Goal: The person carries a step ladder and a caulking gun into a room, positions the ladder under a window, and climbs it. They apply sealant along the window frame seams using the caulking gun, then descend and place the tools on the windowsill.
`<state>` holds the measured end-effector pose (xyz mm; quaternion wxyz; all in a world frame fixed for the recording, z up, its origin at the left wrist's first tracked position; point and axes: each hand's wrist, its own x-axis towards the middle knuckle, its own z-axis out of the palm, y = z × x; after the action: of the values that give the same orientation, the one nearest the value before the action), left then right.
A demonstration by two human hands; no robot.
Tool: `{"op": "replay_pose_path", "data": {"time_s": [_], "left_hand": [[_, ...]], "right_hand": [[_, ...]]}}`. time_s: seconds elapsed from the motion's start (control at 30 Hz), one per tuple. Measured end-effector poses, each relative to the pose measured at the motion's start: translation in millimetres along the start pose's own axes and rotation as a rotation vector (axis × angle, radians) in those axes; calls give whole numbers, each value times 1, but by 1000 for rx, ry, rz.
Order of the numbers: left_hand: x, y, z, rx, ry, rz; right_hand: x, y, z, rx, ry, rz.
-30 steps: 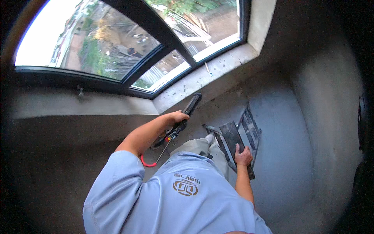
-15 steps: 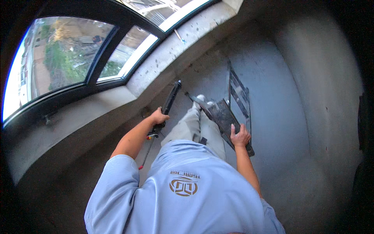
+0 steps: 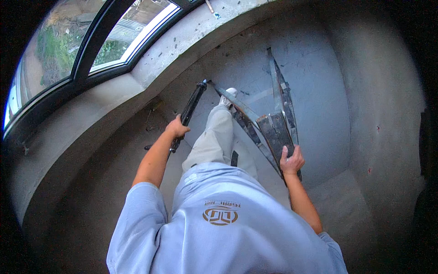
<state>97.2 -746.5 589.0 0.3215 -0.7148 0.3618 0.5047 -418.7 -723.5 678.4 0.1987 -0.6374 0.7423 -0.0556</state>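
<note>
My left hand (image 3: 177, 127) is closed round a long black caulking gun (image 3: 193, 104), whose pale tip points away from me, up toward the window side. In my right hand (image 3: 292, 160) is the near end of a dark, worn step stool (image 3: 275, 132). The thumb lies on its narrow top board, and the other fingers are partly hidden at the edge. Metal legs (image 3: 276, 84) of the stool spread out to the far side and to the left, toward my shoe.
To the left runs a dark-framed window (image 3: 84, 59) above a concrete sill (image 3: 159, 64) strewn with dark bits. A small brush-like tool (image 3: 211, 8) lies on the sill. Grey floor (image 3: 319, 114) stretches under the stool, with a bare wall (image 3: 383, 91) on the right.
My view has shifted, with less of the window showing. The stool has turned so its legs show more widely spread. Both hands keep their holds, and one leg has stepped forward.
</note>
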Motion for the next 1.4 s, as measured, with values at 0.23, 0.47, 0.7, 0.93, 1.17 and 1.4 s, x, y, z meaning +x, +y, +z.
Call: {"op": "replay_pose_path", "data": {"time_s": [0.23,0.47,0.7,0.93,1.17,1.4], "left_hand": [[76,-34,61,-174,63,-44],[157,-71,107,-283,256,18],[201,-134,193,-686,176,76],[186,-193,276,-615,211,-102],[211,-230,311,-486,228,-222],[286,-279,318,-483,154,-145]], "right_hand": [[-7,8,-1,30,-19,-35],[9,-3,-37,173,-14,-63],[37,-29,-42,89,97,-100],[35,-11,-29,42,195,-110],[39,-4,-13,4,373,-95],[49,22,-7,-23,390,-8]]}}
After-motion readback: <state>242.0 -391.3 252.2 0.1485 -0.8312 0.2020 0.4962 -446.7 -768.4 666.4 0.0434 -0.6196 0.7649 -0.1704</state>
